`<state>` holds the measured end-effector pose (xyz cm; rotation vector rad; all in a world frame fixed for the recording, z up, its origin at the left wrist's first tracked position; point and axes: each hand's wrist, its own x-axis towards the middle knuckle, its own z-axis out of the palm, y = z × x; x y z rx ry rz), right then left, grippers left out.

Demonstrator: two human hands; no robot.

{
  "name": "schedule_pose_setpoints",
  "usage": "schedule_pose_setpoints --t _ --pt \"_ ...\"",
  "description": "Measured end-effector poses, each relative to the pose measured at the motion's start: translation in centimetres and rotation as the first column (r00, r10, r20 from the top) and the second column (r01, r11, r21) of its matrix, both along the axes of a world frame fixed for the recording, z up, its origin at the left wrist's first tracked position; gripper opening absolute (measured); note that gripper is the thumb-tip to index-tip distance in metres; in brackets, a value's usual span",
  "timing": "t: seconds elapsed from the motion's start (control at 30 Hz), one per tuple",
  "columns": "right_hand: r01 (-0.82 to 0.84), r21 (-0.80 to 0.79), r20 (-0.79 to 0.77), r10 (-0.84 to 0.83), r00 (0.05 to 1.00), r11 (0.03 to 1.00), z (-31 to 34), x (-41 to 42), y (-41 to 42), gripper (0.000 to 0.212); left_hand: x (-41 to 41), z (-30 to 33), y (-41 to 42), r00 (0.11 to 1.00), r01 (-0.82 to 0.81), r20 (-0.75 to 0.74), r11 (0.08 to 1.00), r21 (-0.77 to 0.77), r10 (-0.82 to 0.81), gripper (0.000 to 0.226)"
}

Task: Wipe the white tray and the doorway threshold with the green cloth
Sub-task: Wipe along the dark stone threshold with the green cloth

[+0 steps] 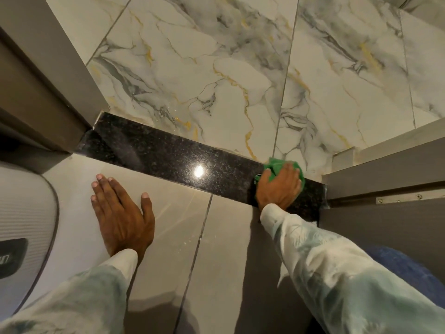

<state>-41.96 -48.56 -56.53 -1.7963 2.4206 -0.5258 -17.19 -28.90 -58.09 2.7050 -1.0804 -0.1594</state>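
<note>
**Wiping the threshold: right end under the cloth**

The right hand (279,189) presses flat on the green cloth (277,166) at the right end of the doorway threshold (168,153), the black speckled stone strip that runs diagonally from the left-centre of the frame to the right-centre. The fingers are spread and laid over the bunched cloth rather than closed round it; green shows only past the fingertips and along the far edge of the hand. The left hand (120,213) lies open and empty, palm down, on the grey floor tile (183,225) in the lower middle of the frame, apparently propping the body.

A pale, ribbed, curved object (26,213) fills the lower left edge; it may be the white tray, but I cannot tell for certain.

To do this step well, it seems best to keep the palm weight even and draw the cloth in long overlapping strokes toward the left end, where the stone meets the door frame (48,92) in the upper left. The corner by the right-hand door frame (385,174) deserves a fingertip pushed into the cloth, since grit likely gathers there. Pale specks show near the grout line (199,239) in the tile, so a pass along the near edge of the stone would help. The bright reflection (199,171) at mid-strip suggests a glossy surface on which streaks will show.
</note>
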Motion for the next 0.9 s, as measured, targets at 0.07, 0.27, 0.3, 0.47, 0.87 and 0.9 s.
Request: schedule_pose_setpoints --t 0.07,0.27,0.3,0.47,0.87,0.9 --pt "-0.233 0.043 0.025 0.232 0.972 0.972 0.3 2.4 1.7 0.065 0.0 0.0 0.0 1.000 0.004 0.001 1.000 -0.002 -0.004 0.086" --pt "-0.622 0.097 -0.031 0.627 0.778 0.777 0.2 1.0 2.6 0.068 0.1 -0.3 -0.1 1.000 -0.015 0.012 0.999 0.031 0.015 0.084" --pt "-0.565 0.088 -0.041 0.570 0.821 0.820 0.1 0.4 2.1 0.069 0.1 -0.3 -0.1 1.000 -0.016 0.016 0.999 0.040 0.016 0.084" --pt "-0.188 0.063 0.053 0.185 0.981 0.980 -0.4 2.0 0.7 0.079 0.4 -0.9 -0.2 0.999 -0.023 0.035 0.996 0.086 0.020 0.084" --pt "-0.639 0.071 0.159 0.624 0.765 0.766 0.7 14.7 4.7 0.063 0.3 -0.3 -0.3 0.999 -0.008 -0.045 0.989 0.147 0.015 0.086" --pt "-0.692 0.071 0.189 0.671 0.717 0.719 1.0 15.3 4.6 0.062 0.4 -0.3 -0.3 0.998 -0.007 -0.058 0.988 0.155 0.016 0.086"
